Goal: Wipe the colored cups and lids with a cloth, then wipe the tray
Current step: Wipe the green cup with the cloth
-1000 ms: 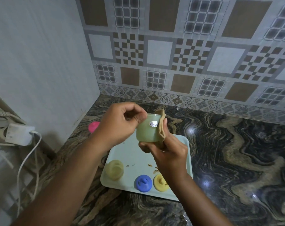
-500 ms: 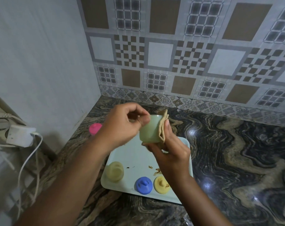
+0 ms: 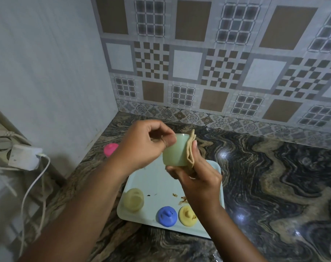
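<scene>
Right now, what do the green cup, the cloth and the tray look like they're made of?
Green cup: probably plastic, smooth, slightly see-through walls with a dull sheen.
Cloth: soft tan fabric, folded in thin limp layers against the cup.
Tray: likely plastic or melamine, pale blue, with an even matte surface and rounded rim.

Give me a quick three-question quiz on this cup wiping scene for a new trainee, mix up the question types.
1. True or false: the green cup is standing on the tray.
2. Which hand presses the cloth against the green cup? A) left hand B) right hand C) neither
3. Fill in: on the tray's near edge, the blue lid sits between the yellow cup and the ______ lid.

Key
1. False; both hands hold it up above the tray.
2. B
3. yellow
</scene>
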